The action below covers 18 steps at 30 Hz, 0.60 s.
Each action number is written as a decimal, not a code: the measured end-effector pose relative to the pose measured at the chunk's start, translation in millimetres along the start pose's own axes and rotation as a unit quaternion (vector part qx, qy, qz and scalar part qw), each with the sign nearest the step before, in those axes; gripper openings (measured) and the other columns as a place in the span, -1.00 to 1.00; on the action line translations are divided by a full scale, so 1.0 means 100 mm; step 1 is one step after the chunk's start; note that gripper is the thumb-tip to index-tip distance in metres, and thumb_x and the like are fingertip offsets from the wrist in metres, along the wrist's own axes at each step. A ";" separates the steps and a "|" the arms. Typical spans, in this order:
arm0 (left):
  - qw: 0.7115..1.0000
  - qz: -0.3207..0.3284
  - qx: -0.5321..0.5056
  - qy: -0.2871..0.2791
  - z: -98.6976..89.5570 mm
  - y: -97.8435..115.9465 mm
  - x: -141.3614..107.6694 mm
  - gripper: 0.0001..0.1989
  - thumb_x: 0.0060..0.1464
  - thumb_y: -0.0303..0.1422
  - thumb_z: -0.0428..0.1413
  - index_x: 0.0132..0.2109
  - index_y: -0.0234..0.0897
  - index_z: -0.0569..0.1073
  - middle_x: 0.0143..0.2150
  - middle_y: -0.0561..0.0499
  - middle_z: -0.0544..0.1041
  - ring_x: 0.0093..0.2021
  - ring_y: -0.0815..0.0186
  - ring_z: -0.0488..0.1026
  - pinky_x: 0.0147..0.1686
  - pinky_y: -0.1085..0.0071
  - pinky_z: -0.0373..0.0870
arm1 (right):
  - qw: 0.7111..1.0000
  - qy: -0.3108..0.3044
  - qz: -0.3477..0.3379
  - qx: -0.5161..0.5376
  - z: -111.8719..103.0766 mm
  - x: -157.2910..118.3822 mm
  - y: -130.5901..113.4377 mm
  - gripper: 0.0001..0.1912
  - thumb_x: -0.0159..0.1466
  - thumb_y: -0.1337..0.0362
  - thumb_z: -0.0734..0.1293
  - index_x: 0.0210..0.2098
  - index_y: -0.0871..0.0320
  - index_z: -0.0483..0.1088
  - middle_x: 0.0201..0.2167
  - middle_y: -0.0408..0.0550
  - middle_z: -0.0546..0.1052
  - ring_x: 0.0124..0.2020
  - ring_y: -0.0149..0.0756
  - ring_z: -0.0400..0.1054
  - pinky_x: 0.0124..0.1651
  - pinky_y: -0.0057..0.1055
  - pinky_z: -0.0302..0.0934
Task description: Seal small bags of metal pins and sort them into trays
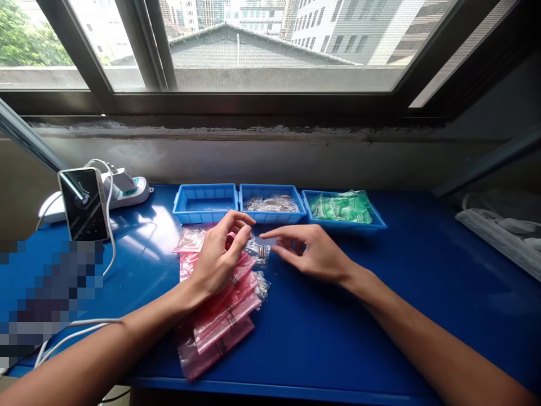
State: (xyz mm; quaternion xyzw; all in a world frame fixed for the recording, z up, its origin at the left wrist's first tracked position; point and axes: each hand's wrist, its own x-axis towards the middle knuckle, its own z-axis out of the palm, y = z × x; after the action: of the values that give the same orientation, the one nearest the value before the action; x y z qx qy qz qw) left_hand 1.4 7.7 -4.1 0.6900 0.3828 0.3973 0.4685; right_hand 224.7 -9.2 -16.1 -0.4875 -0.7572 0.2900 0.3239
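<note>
Several pink plastic bags [228,313] lie overlapped on the blue table, with small clear packets of metal parts [261,254] along their right edge. Over the upper bags is my left hand [220,254], fingers curled and thumb apart from the index finger; nothing shows between them. My right hand [310,251] is just right of the upper clear packet, its index finger and thumb spread with a gap between. Behind the hands stand a blue bin [273,217] of clear packets and another blue bin [350,226] holding green bags [342,207].
A third blue bin [205,217] stands at the back left. Further left, a phone [83,206] leans near a white power strip [135,194] with cables. At the far right lies a strip in clear plastic [502,237]. A window spans the back.
</note>
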 end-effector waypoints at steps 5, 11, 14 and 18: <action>1.000 -0.004 0.007 -0.004 0.00 0.02 0.00 -0.78 0.42 -0.20 0.02 -0.05 -0.24 0.45 -0.18 -0.03 0.51 -0.26 0.28 0.44 -0.35 0.43 0.35 | 0.982 -0.073 -0.086 -0.149 0.05 -0.07 0.05 -0.60 0.34 0.36 0.36 0.12 0.00 0.61 -0.21 -0.02 0.58 -0.32 -0.28 0.48 -0.31 -0.41 0.35; 1.000 -0.005 0.015 -0.009 0.00 0.02 0.00 -0.79 0.42 -0.22 0.01 -0.06 -0.25 0.45 -0.17 -0.04 0.53 -0.25 0.29 0.45 -0.35 0.43 0.33 | 0.971 -0.031 -0.114 -0.209 0.09 -0.10 0.17 -0.71 0.44 0.30 0.33 0.07 0.02 0.63 -0.11 0.02 0.58 -0.24 -0.24 0.52 -0.18 -0.36 0.42; 1.000 -0.003 0.023 -0.011 -0.01 0.02 0.00 -0.78 0.42 -0.23 0.00 -0.05 -0.25 0.46 -0.16 -0.04 0.55 -0.25 0.29 0.46 -0.34 0.42 0.32 | 0.969 -0.032 -0.132 -0.209 0.09 -0.10 0.19 -0.71 0.46 0.31 0.30 0.06 0.04 0.62 -0.05 0.03 0.59 -0.14 -0.19 0.54 -0.10 -0.33 0.44; 0.999 0.004 0.032 -0.018 -0.01 0.03 0.00 -0.78 0.43 -0.24 0.00 -0.06 -0.26 0.47 -0.16 -0.05 0.55 -0.23 0.27 0.47 -0.32 0.41 0.34 | 0.969 -0.027 -0.140 -0.201 0.09 -0.08 0.20 -0.71 0.47 0.33 0.28 0.04 0.05 0.62 -0.08 0.03 0.62 -0.12 -0.18 0.56 -0.10 -0.32 0.46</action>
State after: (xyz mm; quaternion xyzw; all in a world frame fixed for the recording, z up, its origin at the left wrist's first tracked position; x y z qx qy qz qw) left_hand 0.8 7.1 -1.0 0.7129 0.3847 0.3743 0.4513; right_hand 231.5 -10.3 -38.7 -0.4239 -0.8691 0.0967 0.2357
